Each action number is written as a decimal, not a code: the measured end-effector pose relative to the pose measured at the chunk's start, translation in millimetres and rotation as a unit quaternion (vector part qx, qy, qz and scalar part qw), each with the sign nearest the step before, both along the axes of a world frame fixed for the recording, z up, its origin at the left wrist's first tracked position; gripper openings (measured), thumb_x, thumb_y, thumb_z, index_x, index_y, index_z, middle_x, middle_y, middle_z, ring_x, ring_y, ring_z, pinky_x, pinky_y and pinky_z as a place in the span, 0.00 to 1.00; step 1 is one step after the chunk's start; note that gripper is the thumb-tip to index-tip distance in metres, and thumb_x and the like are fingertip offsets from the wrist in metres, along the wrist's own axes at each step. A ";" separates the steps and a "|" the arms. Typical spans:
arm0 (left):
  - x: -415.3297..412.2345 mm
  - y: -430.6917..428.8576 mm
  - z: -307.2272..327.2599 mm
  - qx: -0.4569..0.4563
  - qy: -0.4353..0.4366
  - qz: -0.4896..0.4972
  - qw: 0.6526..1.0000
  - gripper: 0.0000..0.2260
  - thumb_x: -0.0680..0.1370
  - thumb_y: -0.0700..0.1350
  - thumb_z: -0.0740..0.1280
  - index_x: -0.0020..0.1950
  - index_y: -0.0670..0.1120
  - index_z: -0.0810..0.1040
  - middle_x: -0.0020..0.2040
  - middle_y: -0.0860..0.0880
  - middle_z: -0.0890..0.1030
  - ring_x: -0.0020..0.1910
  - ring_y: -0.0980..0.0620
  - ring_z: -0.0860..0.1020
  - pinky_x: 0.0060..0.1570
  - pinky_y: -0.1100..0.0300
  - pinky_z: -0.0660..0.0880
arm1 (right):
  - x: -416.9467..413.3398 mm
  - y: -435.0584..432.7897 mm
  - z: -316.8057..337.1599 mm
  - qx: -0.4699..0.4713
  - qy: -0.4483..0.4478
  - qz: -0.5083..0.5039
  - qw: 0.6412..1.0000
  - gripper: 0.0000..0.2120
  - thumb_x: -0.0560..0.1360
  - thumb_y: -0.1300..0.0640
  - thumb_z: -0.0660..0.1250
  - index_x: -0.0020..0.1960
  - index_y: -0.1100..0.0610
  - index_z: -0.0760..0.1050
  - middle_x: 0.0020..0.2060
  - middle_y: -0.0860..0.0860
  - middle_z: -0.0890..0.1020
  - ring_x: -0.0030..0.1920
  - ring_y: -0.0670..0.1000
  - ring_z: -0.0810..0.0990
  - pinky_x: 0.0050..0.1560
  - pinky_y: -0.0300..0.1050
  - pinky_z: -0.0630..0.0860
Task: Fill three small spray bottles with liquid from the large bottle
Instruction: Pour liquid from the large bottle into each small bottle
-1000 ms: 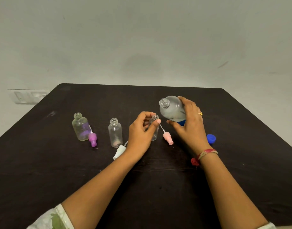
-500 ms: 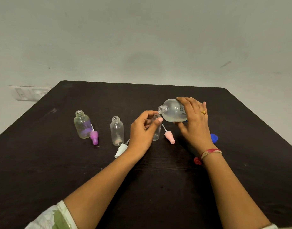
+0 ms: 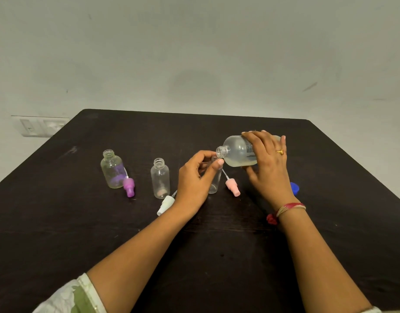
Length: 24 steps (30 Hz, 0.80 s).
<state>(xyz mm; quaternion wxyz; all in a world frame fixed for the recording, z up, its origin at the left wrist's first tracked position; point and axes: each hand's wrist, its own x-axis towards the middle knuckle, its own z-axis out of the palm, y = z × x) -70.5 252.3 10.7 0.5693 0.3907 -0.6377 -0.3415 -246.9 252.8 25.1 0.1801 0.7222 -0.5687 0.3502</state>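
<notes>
Right hand (image 3: 268,168) gripping tipped large bottle (image 3: 236,151), left hand (image 3: 194,177) pinching small bottle (image 3: 213,184)

Large bottle (image 3: 238,152) tipped further since a second ago, from mouth-up to nearly level, neck now pointing toward 9 o'clock and lowered to the rim of the small bottle (image 3: 214,181). Right hand (image 3: 268,163) rolled over on top of it, fingers draped across. Liquid pooled along its lower side.
</notes>
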 end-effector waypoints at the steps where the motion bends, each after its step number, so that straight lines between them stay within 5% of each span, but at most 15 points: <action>1: 0.3 -0.2 -0.2 0.000 -0.003 0.001 1.000 0.04 0.77 0.44 0.69 0.51 0.46 0.80 0.42 0.57 0.81 0.40 0.67 0.77 0.41 0.74 0.71 | -0.3 -0.2 0.2 -0.001 0.002 -0.001 1.000 0.35 0.65 0.68 0.71 0.69 0.51 0.65 0.64 0.52 0.72 0.70 0.56 0.65 0.73 0.60 0.45; 24: 3.8 -4.1 -4.4 -0.016 -0.017 0.011 1.000 0.04 0.76 0.47 0.70 0.50 0.51 0.80 0.44 0.56 0.82 0.46 0.60 0.80 0.47 0.68 0.75 | 1.2 -0.2 2.6 -0.033 0.032 -0.012 0.999 0.36 0.64 0.69 0.72 0.68 0.51 0.64 0.63 0.53 0.73 0.70 0.57 0.64 0.73 0.62 0.44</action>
